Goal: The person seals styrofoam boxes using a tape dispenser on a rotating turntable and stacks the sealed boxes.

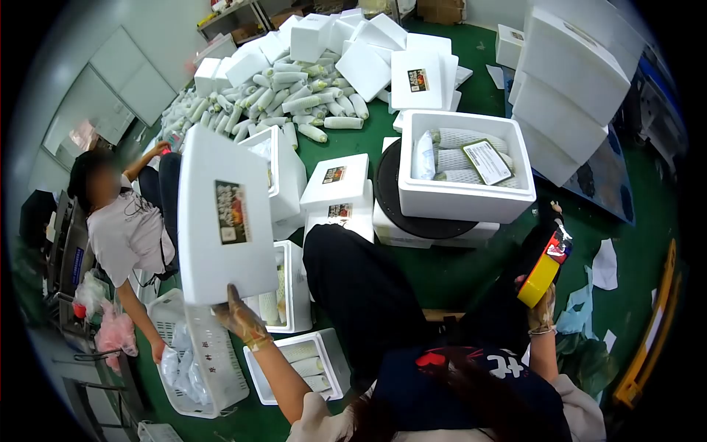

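Observation:
My left hand (241, 321), gloved, grips the lower edge of a white foam box lid (210, 250), which is held up nearly on edge. A colour label is stuck on the lid's face. On the right, my right hand (543, 308) is closed around a tape dispenser (543, 272) with yellow and red parts. In front of me an uncovered white foam box (465, 199) rests on a round black turntable (390, 180). Inside it lie long pieces of produce in foam netting (471, 138), an ice pack (423, 156) and a printed card (487, 161).
A co-worker (132, 232) sits at the left, one hand in a white basket (213, 353) of clear packs. Foam-sleeved produce (294, 103) and lids (374, 70) are heaped behind. Foam boxes (560, 88) stack up right. Filled boxes (335, 368) stand by my left arm.

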A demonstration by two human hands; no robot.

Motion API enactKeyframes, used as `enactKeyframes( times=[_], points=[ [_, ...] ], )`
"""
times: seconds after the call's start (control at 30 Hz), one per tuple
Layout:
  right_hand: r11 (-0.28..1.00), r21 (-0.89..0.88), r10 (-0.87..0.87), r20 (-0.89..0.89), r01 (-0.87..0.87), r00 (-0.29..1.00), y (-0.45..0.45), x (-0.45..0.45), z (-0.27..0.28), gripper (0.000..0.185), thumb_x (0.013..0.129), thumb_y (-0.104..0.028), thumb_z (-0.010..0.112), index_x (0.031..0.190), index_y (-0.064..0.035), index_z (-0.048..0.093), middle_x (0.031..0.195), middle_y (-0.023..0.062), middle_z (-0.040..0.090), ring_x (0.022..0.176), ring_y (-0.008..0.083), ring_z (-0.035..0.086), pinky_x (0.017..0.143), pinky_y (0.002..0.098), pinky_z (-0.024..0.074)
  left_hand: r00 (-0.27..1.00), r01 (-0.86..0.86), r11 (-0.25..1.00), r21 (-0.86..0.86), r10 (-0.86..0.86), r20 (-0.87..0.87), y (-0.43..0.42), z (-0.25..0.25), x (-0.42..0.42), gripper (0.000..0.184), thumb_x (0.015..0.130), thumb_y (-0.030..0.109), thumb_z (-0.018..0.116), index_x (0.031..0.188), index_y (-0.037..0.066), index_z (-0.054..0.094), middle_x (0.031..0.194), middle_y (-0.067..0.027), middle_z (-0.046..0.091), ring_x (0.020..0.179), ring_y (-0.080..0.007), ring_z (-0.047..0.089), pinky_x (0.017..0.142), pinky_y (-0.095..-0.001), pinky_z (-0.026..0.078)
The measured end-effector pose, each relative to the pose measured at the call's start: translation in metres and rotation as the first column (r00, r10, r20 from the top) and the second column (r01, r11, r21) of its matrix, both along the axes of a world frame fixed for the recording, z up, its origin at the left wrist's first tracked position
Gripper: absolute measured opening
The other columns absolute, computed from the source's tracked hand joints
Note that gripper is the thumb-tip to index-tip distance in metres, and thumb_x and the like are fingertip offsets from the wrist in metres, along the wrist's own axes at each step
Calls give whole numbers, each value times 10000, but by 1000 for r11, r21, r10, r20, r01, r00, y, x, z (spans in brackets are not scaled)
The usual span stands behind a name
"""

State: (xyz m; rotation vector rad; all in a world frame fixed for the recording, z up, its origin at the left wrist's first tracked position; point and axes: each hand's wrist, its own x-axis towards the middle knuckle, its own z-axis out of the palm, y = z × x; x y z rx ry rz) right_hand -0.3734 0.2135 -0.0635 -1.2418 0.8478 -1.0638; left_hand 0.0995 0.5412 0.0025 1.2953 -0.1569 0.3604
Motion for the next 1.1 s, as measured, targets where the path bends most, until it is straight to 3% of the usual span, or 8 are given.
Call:
enactKeyframes(
  times=[0.03, 0.17, 0.23, 0.37, 0.43, 0.57, 0.9, 1.1],
  points=[
    [1000, -28, 0, -54, -1, 999, 5, -3, -4, 482, 940, -429, 408, 978, 10, 604, 863, 117, 674, 744, 197, 663, 662, 286, 532, 998, -35, 988, -149, 26, -62, 7, 1, -4, 461, 809, -101, 600, 1246, -38, 467, 1200, -164, 531, 1026, -237, 550, 932, -330, 467],
    [1000, 24, -3, 84, 1, 996, 26, -14, -24, 438, 938, -402, 445, 1018, 3, 592, 876, 139, 677, 776, 208, 667, 678, 303, 538, 994, -90, 995, 39, 92, -59, 12, 22, -45, 474, 832, -29, 615, 1275, -24, 446, 1249, -152, 518, 1077, -244, 539, 943, -345, 452],
    [965, 264, -67, 253, -2, 965, 25, -18, -35, 431, 930, -398, 477, 1022, 8, 587, 901, 149, 673, 790, 215, 663, 679, 300, 536, 994, -82, 996, 42, 85, -76, 15, 19, -52, 490, 828, -31, 617, 1285, -25, 440, 1253, -153, 516, 1082, -246, 535, 949, -346, 448],
    [987, 132, 68, 174, -92, 982, 25, -10, -22, 400, 935, -367, 490, 1058, 5, 569, 942, 161, 664, 805, 230, 660, 691, 295, 535, 992, -80, 993, 88, 88, -87, 19, 9, -53, 518, 828, -5, 630, 1305, -12, 429, 1260, -156, 509, 1117, -260, 515, 957, -375, 444],
    [994, 28, 99, 122, -103, 988, 13, -10, -48, 376, 944, -334, 486, 1109, -2, 545, 965, 167, 654, 827, 241, 656, 708, 299, 536, 989, 77, 940, -332, -115, -97, 15, 13, -57, 537, 841, 43, 637, 1327, 12, 408, 1281, -162, 492, 1119, -278, 518, 961, -404, 444],
    [979, 189, 92, -88, -74, 992, -13, -27, -123, 445, 964, -383, 414, 1182, -8, 515, 1044, 185, 621, 934, 259, 625, 793, 324, 515, 968, 224, 816, -533, -251, 22, 34, 18, -34, 518, 879, 122, 612, 1331, 16, 383, 1323, -171, 450, 1176, -290, 473, 1006, -444, 401],
    [960, 227, 167, 16, -167, 986, -4, -52, -145, 729, 925, -605, 214, 1281, -10, 442, 1130, 237, 572, 1010, 345, 581, 892, 404, 473, 982, 184, 913, -364, -160, 97, 17, 51, -55, 451, 866, 87, 632, 1262, -24, 446, 1232, -177, 513, 1132, -278, 499, 996, -405, 407],
    [980, 200, -14, -10, 16, 1000, 3, -20, -95, 299, 920, -253, 580, 1095, -30, 485, 928, 76, 600, 856, 197, 618, 719, 281, 497, 988, 151, 921, -359, -147, 38, 10, 57, -35, 427, 882, 102, 614, 1251, -36, 447, 1219, -186, 517, 1122, -276, 503, 982, -402, 419]
  ],
)
